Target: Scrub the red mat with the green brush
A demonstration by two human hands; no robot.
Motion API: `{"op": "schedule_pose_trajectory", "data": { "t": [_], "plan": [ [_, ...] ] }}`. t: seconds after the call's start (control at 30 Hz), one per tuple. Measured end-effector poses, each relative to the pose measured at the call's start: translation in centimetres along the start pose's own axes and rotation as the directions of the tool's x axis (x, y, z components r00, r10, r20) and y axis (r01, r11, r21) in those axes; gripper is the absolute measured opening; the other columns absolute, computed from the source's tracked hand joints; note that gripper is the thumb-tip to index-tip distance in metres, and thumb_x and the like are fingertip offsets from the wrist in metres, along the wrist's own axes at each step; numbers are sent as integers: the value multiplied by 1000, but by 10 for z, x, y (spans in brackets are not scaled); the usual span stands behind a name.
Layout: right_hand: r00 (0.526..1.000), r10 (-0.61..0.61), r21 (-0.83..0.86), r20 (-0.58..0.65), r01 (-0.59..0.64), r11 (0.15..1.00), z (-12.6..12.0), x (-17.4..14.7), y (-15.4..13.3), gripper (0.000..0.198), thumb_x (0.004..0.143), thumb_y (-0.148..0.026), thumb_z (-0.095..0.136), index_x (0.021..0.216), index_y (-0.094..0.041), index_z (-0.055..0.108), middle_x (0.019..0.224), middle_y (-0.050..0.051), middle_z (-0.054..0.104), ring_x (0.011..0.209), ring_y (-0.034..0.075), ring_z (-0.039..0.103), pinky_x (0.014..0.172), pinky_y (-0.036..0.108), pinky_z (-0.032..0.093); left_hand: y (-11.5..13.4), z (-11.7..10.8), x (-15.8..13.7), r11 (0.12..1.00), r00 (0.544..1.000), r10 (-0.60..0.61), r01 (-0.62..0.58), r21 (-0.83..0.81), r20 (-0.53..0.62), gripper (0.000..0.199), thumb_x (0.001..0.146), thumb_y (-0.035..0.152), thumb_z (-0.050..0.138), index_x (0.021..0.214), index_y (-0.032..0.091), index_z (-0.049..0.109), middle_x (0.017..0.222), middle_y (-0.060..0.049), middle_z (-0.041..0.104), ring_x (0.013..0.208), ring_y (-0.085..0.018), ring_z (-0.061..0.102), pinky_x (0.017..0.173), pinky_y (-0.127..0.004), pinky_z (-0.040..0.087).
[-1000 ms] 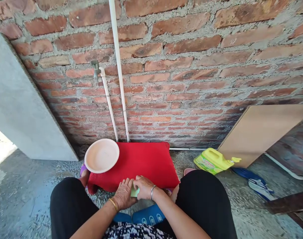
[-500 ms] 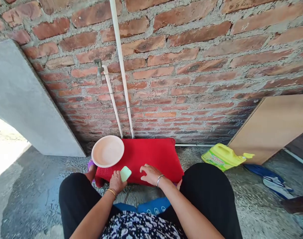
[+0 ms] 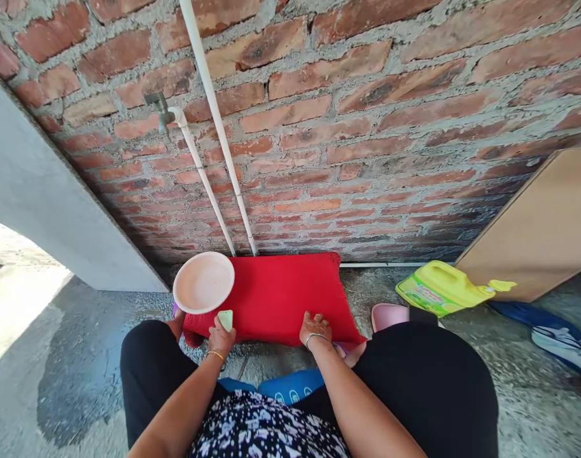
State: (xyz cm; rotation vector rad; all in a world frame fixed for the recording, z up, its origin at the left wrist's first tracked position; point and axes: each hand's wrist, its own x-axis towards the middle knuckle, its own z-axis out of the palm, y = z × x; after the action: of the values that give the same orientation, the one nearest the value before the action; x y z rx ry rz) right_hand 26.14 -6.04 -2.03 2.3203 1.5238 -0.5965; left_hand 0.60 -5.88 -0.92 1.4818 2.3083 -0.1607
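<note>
Farther apart now, your left hand [image 3: 220,338] grips the green bar [image 3: 226,319] at the cloth's [image 3: 283,286] left; your right hand [image 3: 315,327] lies spread rightward.

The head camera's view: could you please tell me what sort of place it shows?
Probably a simple washing area, judging by the grey metal tap, round pale-pink plastic basin and damp-looking grey concrete floor.

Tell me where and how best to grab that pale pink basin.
Probably by the rim of the pale pink basin, on its right side, coming from above to pinch it. The basin sits open side up with its round edge exposed there, while the left hand, holding the pale green object, is close to the near edge.
</note>
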Motion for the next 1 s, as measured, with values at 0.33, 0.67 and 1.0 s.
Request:
{"op": "schedule_pose_trajectory", "data": {
  "t": [0.33,0.67,1.0],
  "plan": [
    [996,-81,-22,-44,80,997,11,5,1,54,89,-17,25,141,-9,35,139,33,33,121,42,44,82,57,40,41,11,-36,946,947,302,-312,89,109,64,83,47,47,138,20,30,121,-14,52,104,-23,60,87,-31,44],
    [991,-100,-11,-83,100,995,13,7,5,53,88,-17,28,139,-8,39,135,33,38,117,41,47,79,55,42,54,40,-47,880,903,402,-427,208,154,71,79,40,54,142,21,27,127,-15,48,108,-27,56,91,-35,41],
    [993,-95,-22,-72,93,995,11,6,5,53,89,-21,30,139,-9,39,134,32,40,116,40,48,81,54,42,43,14,-11,996,998,64,-62,67,-23,62,89,46,39,142,16,26,114,-16,53,93,-24,63,81,-33,45]
  ]
}}
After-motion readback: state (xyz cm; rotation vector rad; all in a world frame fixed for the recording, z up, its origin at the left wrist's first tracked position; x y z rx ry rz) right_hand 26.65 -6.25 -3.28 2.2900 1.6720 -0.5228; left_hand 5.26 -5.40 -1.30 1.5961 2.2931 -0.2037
